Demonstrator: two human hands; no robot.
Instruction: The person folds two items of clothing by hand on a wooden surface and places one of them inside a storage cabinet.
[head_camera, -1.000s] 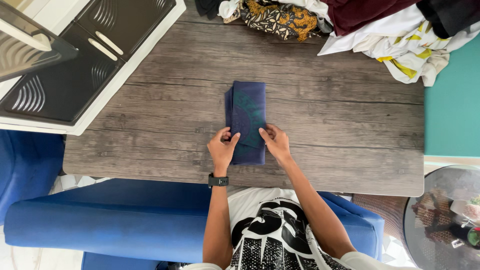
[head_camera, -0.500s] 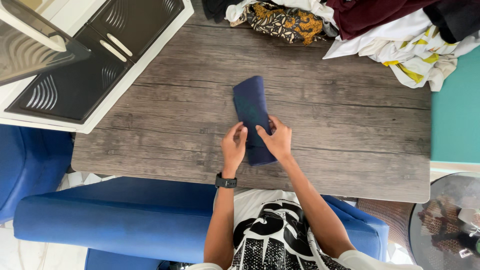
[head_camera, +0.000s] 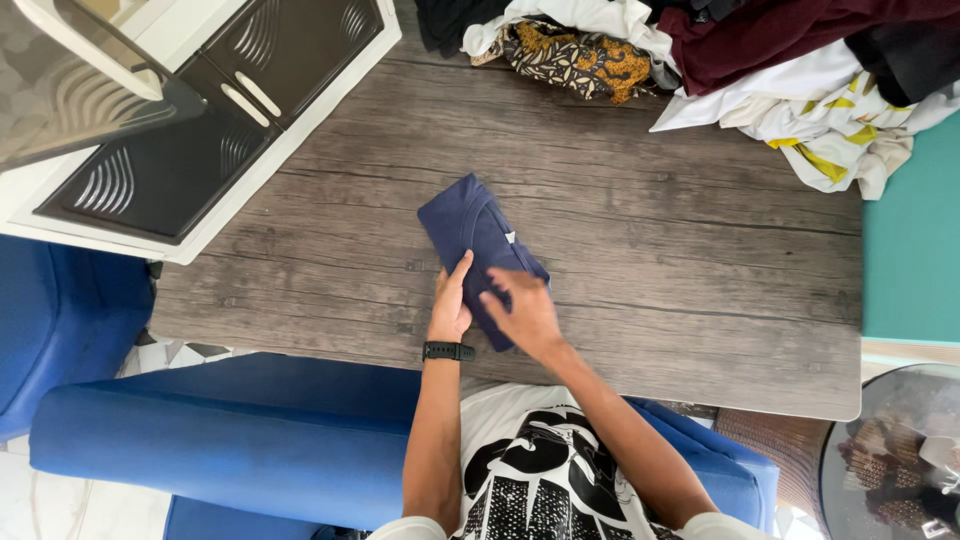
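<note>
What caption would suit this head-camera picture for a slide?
Both hands, left hand and right hand, rest on a folded navy garment on a wooden table, clothes pile beyond.

Bright even daylight, soft shadows, sharp w/ slight motion blur.

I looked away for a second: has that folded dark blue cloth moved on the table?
Yes. The folded navy cloth has turned: it lay square to the wooden table's planks, and now its far end tilts toward the black-and-white cabinet.
</note>
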